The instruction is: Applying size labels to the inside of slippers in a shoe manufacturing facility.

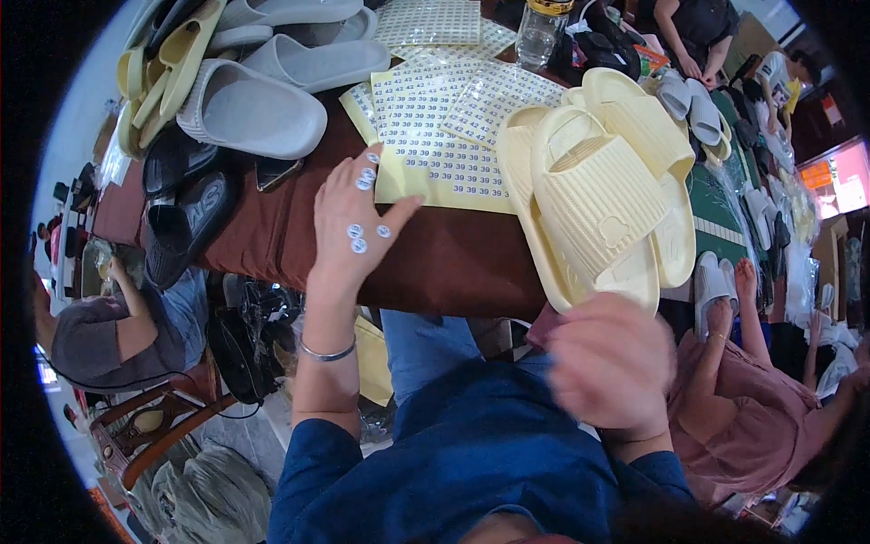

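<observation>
My left hand (349, 218) lies palm down at the edge of the yellow-backed sticker sheet (403, 177), thumb and fingers apart. Several small round white stickers (356, 238) cling to its back and fingers, and it grips nothing. My right hand (612, 363) is smeared by motion, just below the pale yellow slippers (603, 204); its fingers cannot be made out. Those slippers lie piled together at the right of the brown-covered table (435, 263), some overlapping others. More sheets of printed round stickers (507, 95) are spread behind the first one.
Grey slippers (258, 109) and yellow-green slippers (177, 72) are heaped at the back left, with black slippers (190, 218) below them. A clear jar (544, 36) stands at the back. Co-workers sit on both sides, one in a pink top (752, 417) close by my right.
</observation>
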`<state>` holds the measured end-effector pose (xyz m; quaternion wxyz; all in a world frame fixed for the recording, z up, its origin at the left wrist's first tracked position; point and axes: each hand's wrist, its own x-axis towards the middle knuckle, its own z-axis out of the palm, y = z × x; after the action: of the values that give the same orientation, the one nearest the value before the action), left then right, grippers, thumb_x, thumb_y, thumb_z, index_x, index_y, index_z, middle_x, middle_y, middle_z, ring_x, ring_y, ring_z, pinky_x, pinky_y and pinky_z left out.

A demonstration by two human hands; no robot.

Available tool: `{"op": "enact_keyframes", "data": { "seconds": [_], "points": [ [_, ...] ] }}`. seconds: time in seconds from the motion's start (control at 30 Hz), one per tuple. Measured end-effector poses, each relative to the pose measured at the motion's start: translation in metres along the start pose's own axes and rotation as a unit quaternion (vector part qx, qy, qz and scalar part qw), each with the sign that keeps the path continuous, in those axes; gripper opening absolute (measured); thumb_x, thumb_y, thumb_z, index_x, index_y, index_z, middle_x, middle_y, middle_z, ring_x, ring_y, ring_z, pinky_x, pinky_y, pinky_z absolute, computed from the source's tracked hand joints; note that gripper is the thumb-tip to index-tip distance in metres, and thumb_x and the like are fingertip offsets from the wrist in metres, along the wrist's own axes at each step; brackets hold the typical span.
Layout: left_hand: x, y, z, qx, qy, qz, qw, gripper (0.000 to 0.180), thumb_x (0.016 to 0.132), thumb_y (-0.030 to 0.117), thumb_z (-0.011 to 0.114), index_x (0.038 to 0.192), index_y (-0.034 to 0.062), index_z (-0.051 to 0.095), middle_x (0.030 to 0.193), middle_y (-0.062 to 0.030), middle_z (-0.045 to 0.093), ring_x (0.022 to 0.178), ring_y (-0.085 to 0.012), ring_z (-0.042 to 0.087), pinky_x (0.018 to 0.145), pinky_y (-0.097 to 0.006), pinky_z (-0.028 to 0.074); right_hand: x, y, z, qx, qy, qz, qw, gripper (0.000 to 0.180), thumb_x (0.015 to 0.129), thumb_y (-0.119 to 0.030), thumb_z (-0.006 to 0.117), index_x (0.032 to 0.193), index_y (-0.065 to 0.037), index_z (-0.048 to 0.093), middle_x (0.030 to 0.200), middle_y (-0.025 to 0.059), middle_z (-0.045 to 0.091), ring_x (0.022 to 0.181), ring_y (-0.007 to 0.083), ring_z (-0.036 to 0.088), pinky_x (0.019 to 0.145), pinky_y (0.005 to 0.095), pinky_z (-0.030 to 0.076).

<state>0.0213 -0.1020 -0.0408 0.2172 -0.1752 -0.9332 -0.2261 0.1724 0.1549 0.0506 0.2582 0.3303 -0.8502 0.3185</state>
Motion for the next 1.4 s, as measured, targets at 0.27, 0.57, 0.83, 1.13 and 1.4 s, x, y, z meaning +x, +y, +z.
{"op": "enact_keyframes", "data": {
  "seconds": [0.27, 0.57, 0.83, 1.13, 1.4],
  "points": [
    [0.005, 0.002, -0.001, -0.176, -0.022, -0.107, 0.978, 0.063, 0.077, 0.013, 0.080, 0.132, 0.0013, 0.051, 0.099, -0.0112, 0.064, 0.090, -0.0231, 0.065, 0.078, -0.035, 0.053, 0.006, 0.000, 0.071, 0.038, -0.024, -0.032, 0.998, 0.018, 0.072, -0.009, 0.076, 0.085, -0.002, 0.065, 0.079, 0.0060, 0.059, 0.076, 0.0243, 0.061, 0.068, 0.0351, 0.053],
    [-0.010, 0.038, 0.014, -0.552, 0.058, -0.227, 0.800, 0.079, 0.088, 0.002, 0.069, 0.152, -0.0034, 0.023, 0.125, -0.0209, 0.060, 0.098, -0.0193, 0.064, 0.081, -0.028, 0.054, 0.012, 0.025, 0.105, -0.045, -0.041, 0.047, 0.997, 0.025, 0.076, -0.014, 0.075, 0.093, 0.000, 0.064, 0.110, 0.0177, 0.061, 0.110, 0.0345, 0.058, 0.094, 0.0419, 0.050],
    [-0.005, 0.062, 0.021, -0.171, 0.032, 0.018, 0.985, 0.040, 0.086, 0.010, 0.071, 0.125, 0.0054, 0.064, 0.097, -0.0214, 0.069, 0.086, -0.0368, 0.067, 0.074, -0.036, 0.054, 0.006, 0.035, 0.113, -0.096, -0.045, 0.109, 0.988, 0.029, 0.080, -0.013, 0.071, 0.100, 0.006, 0.063, 0.123, 0.0274, 0.056, 0.124, 0.0443, 0.050, 0.105, 0.0479, 0.043],
    [0.002, 0.028, 0.022, -0.359, 0.022, -0.132, 0.924, 0.028, 0.089, 0.000, 0.063, 0.116, -0.0009, 0.066, 0.106, -0.0164, 0.070, 0.092, -0.0191, 0.067, 0.084, -0.032, 0.052, 0.018, 0.039, 0.115, -0.083, 0.004, 0.109, 0.991, 0.019, 0.080, -0.006, 0.064, 0.096, 0.003, 0.061, 0.103, 0.0197, 0.056, 0.114, 0.0365, 0.053, 0.100, 0.0415, 0.045],
    [0.002, 0.030, 0.009, -0.374, -0.039, -0.110, 0.920, 0.048, 0.084, 0.001, 0.071, 0.130, -0.0005, 0.057, 0.105, -0.0138, 0.070, 0.091, -0.0150, 0.066, 0.080, -0.029, 0.053, 0.032, 0.054, 0.132, -0.103, -0.046, 0.132, 0.985, 0.014, 0.084, -0.001, 0.062, 0.097, 0.004, 0.060, 0.099, 0.0160, 0.055, 0.099, 0.0337, 0.056, 0.086, 0.0420, 0.050]
  ]
}}
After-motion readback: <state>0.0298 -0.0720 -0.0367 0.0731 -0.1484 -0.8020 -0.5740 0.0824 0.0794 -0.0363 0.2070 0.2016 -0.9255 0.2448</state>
